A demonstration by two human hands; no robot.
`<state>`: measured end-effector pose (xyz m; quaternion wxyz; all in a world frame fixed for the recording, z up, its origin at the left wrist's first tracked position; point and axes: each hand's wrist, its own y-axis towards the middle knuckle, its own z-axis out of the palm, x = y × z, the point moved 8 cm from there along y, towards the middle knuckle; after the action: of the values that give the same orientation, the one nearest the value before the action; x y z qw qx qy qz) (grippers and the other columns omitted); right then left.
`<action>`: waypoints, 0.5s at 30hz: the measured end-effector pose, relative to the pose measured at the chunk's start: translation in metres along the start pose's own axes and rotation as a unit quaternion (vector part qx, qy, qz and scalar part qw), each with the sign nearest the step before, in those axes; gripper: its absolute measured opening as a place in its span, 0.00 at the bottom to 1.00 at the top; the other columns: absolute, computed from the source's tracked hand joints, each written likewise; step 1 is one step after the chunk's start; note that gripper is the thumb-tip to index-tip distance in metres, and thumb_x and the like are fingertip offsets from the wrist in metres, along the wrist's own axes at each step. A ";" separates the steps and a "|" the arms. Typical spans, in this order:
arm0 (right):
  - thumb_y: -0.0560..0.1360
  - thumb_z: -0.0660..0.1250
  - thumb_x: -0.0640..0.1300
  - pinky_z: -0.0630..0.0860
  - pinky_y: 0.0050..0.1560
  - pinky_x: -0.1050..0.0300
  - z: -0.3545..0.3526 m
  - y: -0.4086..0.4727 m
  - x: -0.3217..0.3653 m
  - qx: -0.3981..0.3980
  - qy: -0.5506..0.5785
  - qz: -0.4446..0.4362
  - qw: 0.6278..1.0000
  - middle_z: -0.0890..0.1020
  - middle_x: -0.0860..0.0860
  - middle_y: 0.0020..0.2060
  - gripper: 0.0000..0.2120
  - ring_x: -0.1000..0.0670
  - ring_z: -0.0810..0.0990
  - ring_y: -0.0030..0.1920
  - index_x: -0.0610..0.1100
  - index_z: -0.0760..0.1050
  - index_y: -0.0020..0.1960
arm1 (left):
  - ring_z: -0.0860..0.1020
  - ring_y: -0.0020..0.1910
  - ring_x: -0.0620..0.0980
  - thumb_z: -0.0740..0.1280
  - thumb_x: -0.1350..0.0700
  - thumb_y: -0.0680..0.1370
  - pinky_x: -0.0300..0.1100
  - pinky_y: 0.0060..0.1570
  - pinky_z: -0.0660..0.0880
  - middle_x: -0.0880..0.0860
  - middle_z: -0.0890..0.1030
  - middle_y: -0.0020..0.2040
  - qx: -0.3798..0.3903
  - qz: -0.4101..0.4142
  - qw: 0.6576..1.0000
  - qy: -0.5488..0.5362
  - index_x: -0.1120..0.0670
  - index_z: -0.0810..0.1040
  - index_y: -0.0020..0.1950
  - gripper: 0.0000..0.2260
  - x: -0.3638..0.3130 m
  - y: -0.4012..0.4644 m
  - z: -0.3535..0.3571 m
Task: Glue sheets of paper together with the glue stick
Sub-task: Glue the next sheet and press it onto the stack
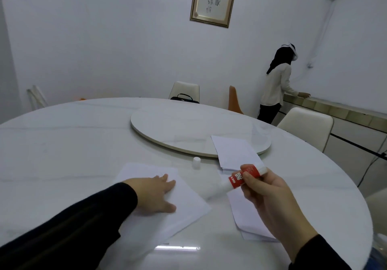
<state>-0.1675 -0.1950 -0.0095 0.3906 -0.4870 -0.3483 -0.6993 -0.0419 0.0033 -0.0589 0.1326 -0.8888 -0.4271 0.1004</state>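
My left hand [156,194] lies flat, fingers spread, on a white sheet of paper [167,213] in front of me on the round table [62,154]. My right hand [270,196] holds a red-and-white glue stick [238,178], uncapped, tilted with its open end down to the left, just above the table beside that sheet. Its white cap [196,162] stands upright further back. A second stack of white sheets [249,217] lies under my right hand, and another stack [236,152] rests partly on the turntable.
A white turntable [188,129] fills the table's middle. Chairs [307,127] stand round the far side, one with a black bag [185,98]. A person [276,87] stands at a ledge on the right wall, back turned.
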 end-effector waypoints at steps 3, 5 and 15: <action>0.73 0.66 0.33 0.75 0.38 0.61 0.001 0.004 0.003 -0.014 -0.038 -0.012 0.999 0.80 0.47 0.36 0.06 0.51 0.76 0.36 0.39 0.79 0.49 | 0.43 0.78 0.55 0.51 0.34 0.76 0.51 0.75 0.48 0.57 0.50 0.79 -0.129 -0.057 0.989 0.052 0.51 0.50 0.77 0.35 -0.004 -0.008 -0.005; 0.74 0.67 0.34 0.72 0.38 0.59 0.004 0.008 0.007 -0.031 -0.061 -0.019 0.997 0.79 0.46 0.36 0.05 0.50 0.73 0.35 0.39 0.79 0.49 | 0.37 0.77 0.50 0.49 0.39 0.79 0.49 0.75 0.40 0.50 0.42 0.79 -0.154 0.028 0.988 0.015 0.45 0.46 0.77 0.29 -0.014 -0.013 -0.005; 0.74 0.67 0.44 0.71 0.34 0.60 0.065 0.041 -0.013 -0.043 -0.328 -0.088 0.940 0.81 0.51 0.30 0.08 0.54 0.76 0.28 0.39 0.75 0.42 | 0.43 0.78 0.53 0.47 0.41 0.80 0.50 0.76 0.45 0.51 0.46 0.79 -0.155 -0.028 0.987 -0.028 0.48 0.47 0.77 0.27 -0.019 -0.004 0.010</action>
<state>-0.1016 -0.1551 0.0009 0.1702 -0.6729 -0.4686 -0.5466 -0.0597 -0.0075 -0.0653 -0.0164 -0.8830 -0.4659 0.0540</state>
